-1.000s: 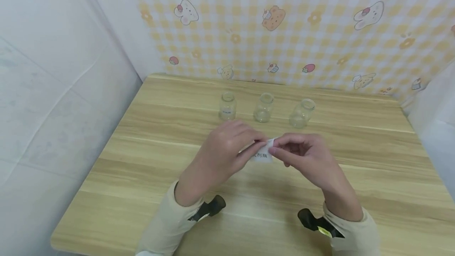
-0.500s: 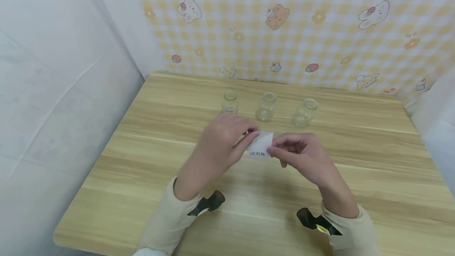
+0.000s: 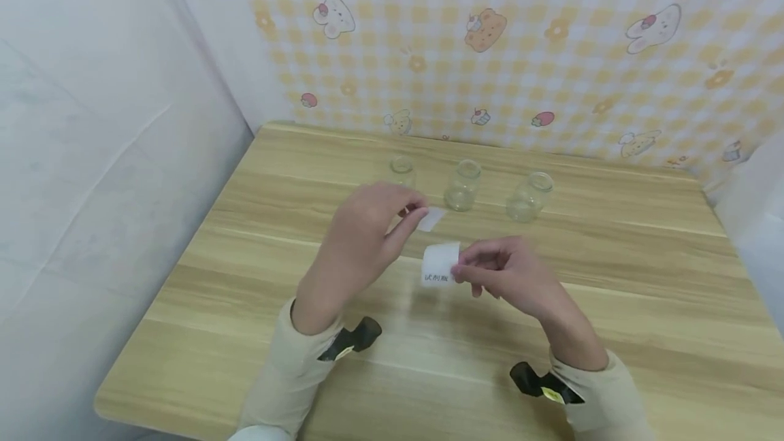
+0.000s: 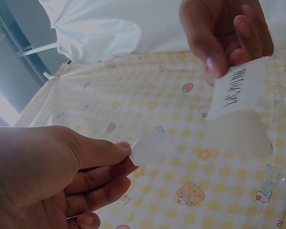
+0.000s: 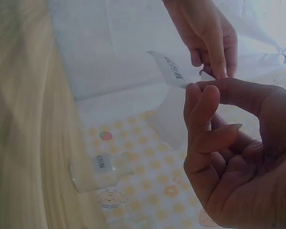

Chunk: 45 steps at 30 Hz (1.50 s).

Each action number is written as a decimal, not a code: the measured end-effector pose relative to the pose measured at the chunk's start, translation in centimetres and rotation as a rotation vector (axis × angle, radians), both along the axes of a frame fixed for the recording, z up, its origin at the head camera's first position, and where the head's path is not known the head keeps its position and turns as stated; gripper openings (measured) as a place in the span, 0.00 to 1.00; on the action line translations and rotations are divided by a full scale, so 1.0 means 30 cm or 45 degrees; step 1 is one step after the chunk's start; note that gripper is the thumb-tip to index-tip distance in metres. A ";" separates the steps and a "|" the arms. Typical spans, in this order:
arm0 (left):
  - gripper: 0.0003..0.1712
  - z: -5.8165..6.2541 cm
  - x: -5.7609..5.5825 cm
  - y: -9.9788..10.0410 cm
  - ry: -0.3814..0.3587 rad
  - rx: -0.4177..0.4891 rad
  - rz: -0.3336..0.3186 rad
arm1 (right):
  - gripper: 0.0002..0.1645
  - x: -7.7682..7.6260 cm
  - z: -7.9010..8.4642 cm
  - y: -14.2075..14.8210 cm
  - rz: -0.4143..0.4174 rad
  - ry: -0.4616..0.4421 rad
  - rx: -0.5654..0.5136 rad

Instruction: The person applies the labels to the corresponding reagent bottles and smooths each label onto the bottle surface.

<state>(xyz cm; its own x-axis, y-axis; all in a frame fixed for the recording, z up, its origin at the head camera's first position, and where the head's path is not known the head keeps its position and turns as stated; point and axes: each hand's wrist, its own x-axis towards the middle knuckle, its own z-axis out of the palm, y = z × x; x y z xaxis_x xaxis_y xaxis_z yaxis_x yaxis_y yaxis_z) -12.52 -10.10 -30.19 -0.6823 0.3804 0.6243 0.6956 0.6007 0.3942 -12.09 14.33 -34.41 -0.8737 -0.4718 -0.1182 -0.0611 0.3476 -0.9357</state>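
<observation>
My right hand (image 3: 505,267) pinches the right edge of a white label (image 3: 437,264) with dark printed characters along its lower part. In the left wrist view a plain pale flap (image 4: 240,133) hangs beyond the printed part. My left hand (image 3: 367,237), farther up and to the left, pinches a small translucent white piece (image 3: 431,218) between thumb and forefinger. That piece and the label are apart. Both are held above the wooden table (image 3: 257,237).
Three clear glass jars stand uncapped in a row behind my hands: a left jar (image 3: 401,169), a middle jar (image 3: 462,189) and a right jar (image 3: 529,197). The left jar, partly hidden by my hand, bears a printed label (image 5: 102,163). A checked cloth (image 3: 429,53) hangs behind.
My hands have moved apart. The left hand has drawn the translucent piece away, up and left, while the right hand keeps the printed label, now lower and slightly left.
</observation>
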 end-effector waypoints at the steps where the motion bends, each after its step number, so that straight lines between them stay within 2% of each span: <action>1: 0.03 -0.002 -0.002 -0.003 0.000 0.002 0.005 | 0.08 -0.001 -0.020 -0.007 0.025 -0.032 0.005; 8: 0.03 -0.013 -0.010 0.001 0.003 -0.044 -0.015 | 0.10 0.040 -0.210 -0.076 0.196 -0.358 0.040; 11: 0.04 -0.010 -0.009 0.003 -0.012 -0.061 -0.011 | 0.10 0.058 -0.260 -0.087 0.208 -0.402 0.047; 13: 0.04 -0.009 -0.009 0.004 -0.016 -0.066 -0.007 | 0.11 0.061 -0.265 -0.081 0.192 -0.360 0.099; 15: 0.03 -0.010 -0.009 0.004 -0.009 -0.070 -0.005 | 0.12 0.057 -0.246 -0.069 0.162 -0.302 0.139; 18: 0.03 -0.017 -0.013 0.022 0.039 -0.090 -0.019 | 0.13 0.041 -0.169 -0.037 0.032 -0.213 0.109; 22: 0.04 -0.029 -0.013 0.060 0.156 -0.164 -0.008 | 0.13 0.008 -0.048 -0.012 -0.182 -0.080 -0.193; 25: 0.04 -0.039 -0.007 0.085 0.215 -0.227 0.024 | 0.11 -0.010 0.006 -0.009 -0.274 -0.032 -0.370; 29: 0.03 -0.047 0.000 0.105 0.240 -0.273 0.046 | 0.12 -0.021 0.020 -0.016 -0.353 -0.075 -0.454; 37: 0.02 -0.055 0.005 0.130 0.318 -0.365 0.035 | 0.11 -0.024 0.004 -0.019 -0.410 -0.043 -0.540; 42: 0.03 -0.061 0.007 0.138 0.307 -0.361 0.037 | 0.10 -0.020 0.009 -0.016 -0.443 -0.019 -0.516; 45: 0.05 -0.064 0.010 0.140 0.247 -0.278 0.013 | 0.07 -0.012 0.015 -0.008 -0.460 0.047 -0.467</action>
<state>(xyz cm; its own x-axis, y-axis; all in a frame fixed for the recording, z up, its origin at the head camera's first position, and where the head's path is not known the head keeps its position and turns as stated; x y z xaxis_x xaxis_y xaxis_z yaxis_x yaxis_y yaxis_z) -12.22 -5.90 -32.11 -0.5626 0.5141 0.6474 0.7389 0.6639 0.1149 -12.44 14.10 -33.97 -0.9891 -0.1435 0.0320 -0.0326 0.0021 -0.9995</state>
